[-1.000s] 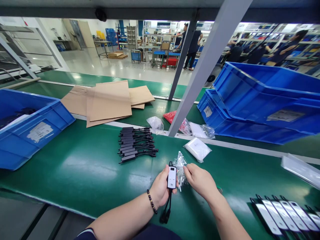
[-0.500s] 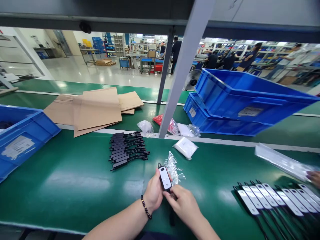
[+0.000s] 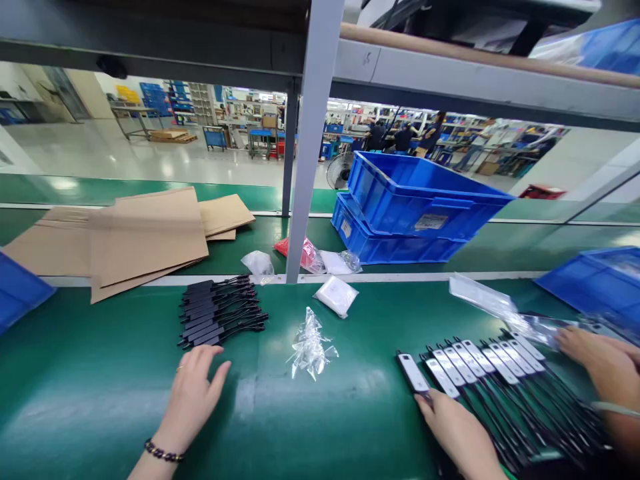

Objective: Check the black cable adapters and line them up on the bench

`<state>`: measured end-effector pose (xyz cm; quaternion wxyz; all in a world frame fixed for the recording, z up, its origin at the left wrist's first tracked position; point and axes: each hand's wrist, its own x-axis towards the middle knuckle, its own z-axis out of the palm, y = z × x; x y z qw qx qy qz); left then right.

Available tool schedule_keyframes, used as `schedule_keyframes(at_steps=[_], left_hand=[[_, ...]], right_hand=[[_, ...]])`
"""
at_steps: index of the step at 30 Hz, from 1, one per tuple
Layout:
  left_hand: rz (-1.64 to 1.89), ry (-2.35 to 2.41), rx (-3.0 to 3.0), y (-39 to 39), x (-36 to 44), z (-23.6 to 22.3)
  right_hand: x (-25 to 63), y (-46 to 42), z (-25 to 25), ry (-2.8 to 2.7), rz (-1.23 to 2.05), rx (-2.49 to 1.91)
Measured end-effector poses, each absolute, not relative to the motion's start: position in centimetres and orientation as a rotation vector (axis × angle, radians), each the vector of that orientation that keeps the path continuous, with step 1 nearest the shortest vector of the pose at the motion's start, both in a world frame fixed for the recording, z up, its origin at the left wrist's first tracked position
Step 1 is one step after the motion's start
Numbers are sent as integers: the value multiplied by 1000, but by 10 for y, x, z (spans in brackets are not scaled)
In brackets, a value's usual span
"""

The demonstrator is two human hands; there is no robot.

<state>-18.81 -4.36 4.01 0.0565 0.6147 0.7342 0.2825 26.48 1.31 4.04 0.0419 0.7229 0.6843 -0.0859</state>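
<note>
The white-faced device (image 3: 414, 373) is now away from the left hand (image 3: 194, 390); the right hand (image 3: 457, 427) holds it at the left end of the device row (image 3: 493, 363). The left hand, empty now, is at the near edge of the black modules (image 3: 220, 313). The view is turned to the right, and 1 more blue bin (image 3: 595, 283) appears there. Another person's hands (image 3: 600, 363) come further into view.
</note>
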Motion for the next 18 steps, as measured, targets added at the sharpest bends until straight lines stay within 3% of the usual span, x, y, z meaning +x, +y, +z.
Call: schedule_keyframes(at_steps=[5, 10, 14, 18], left_hand=[[525, 2608, 1726, -51, -234, 23], [359, 2586, 1744, -45, -237, 20], [412, 2526, 1780, -46, -234, 28], [730, 2280, 1891, -59, -224, 57]], right_hand=[[281, 23, 45, 1943, -171, 2386], [227, 26, 57, 2281, -137, 2288], [177, 28, 59, 2649, -179, 2091], [134, 23, 65, 2968, -450, 1771]])
